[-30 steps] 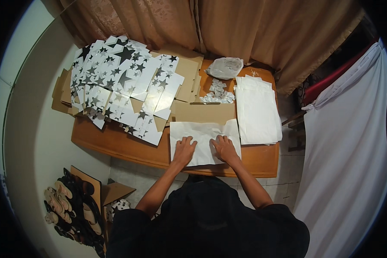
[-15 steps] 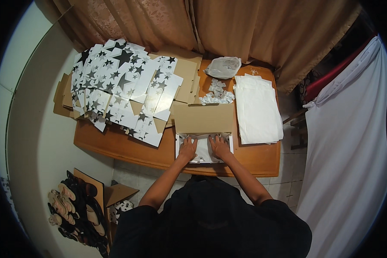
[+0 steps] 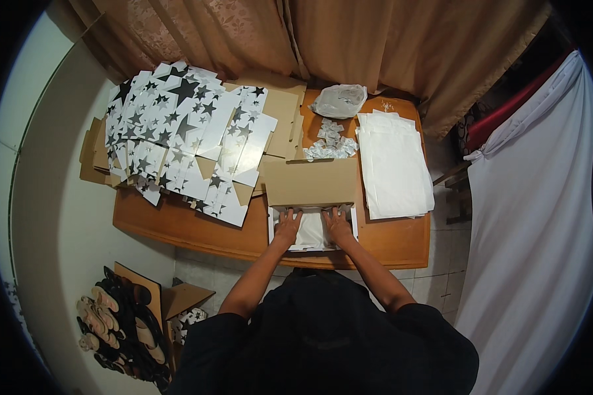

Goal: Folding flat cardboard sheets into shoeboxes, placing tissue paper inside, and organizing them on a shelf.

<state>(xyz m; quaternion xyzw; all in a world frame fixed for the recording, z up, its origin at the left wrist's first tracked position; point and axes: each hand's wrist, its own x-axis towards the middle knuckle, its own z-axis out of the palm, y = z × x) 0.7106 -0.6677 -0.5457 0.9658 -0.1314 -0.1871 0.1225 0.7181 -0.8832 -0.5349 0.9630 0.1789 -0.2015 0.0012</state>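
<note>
In front of me an open cardboard box [image 3: 311, 182] stands at the table's near edge, its brown lid raised on the far side. White paper [image 3: 311, 232] lines its inside. My left hand [image 3: 287, 227] reaches into the left part of the box, fingers stretched out and pressing on the paper. On the right side my right hand [image 3: 337, 226] does the same, its fingers spread against the paper. Neither hand grips anything that I can see. What lies beneath the paper is hidden.
Star-patterned flat box blanks [image 3: 184, 138] are heaped at the left of the wooden table [image 3: 178, 220]. Small whitish packets [image 3: 331, 141] and a clear plastic bag [image 3: 339, 101] lie behind the box. A stack of white paper sheets [image 3: 396, 168] sits right. Sandals [image 3: 122, 322] stand at the lower left.
The paper inside the box looks flatter and smoother between my hands. Both hands stay in nearly the same place, and the whole view has shifted slightly.
</note>
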